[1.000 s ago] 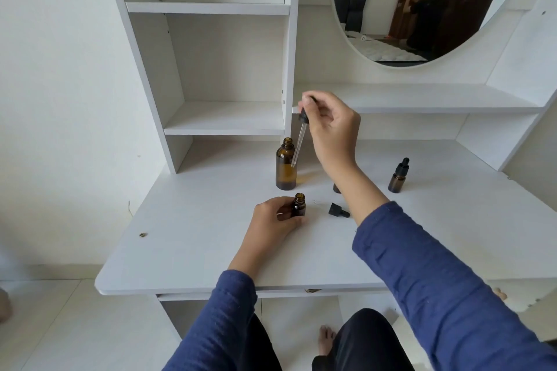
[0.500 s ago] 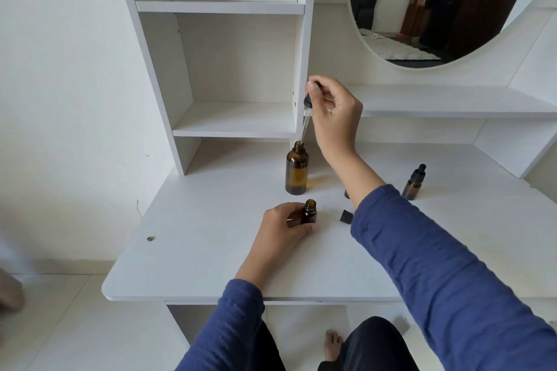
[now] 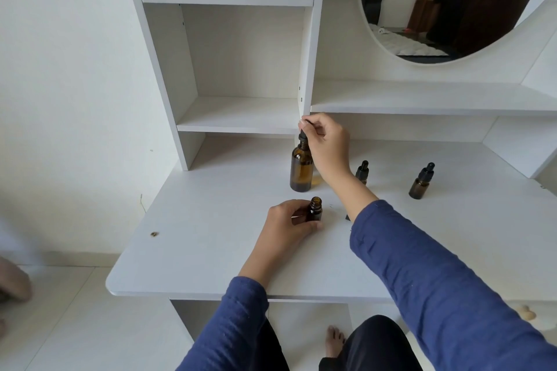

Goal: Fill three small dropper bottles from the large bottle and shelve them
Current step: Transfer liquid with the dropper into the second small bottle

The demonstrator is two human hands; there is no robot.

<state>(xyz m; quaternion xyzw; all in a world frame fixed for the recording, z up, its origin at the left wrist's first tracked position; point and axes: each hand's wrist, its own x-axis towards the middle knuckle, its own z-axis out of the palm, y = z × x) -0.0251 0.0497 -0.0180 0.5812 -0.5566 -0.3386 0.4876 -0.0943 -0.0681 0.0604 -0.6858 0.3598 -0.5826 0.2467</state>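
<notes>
The large amber bottle (image 3: 300,170) stands upright on the white desk (image 3: 211,250), partly filled. My right hand (image 3: 327,141) pinches the black bulb of its dropper (image 3: 302,135), whose tube is down inside the bottle's neck. In front, my left hand (image 3: 289,224) grips an uncapped small amber bottle (image 3: 315,210) standing on the desk. Two capped small dropper bottles stand to the right: one (image 3: 361,172) partly behind my forearm, the other (image 3: 421,181) in the open. A small black cap (image 3: 347,217) peeks out beside my right sleeve.
White open shelves (image 3: 241,117) rise behind the large bottle, and a long ledge (image 3: 422,99) runs under a round mirror (image 3: 437,9). A small dark speck (image 3: 154,233) lies near the desk's left edge. My knee and foot show below the desk.
My right hand came down and lowered the dropper into the large bottle's neck. The left hand stayed on the small open bottle. The camera view shifted slightly.
</notes>
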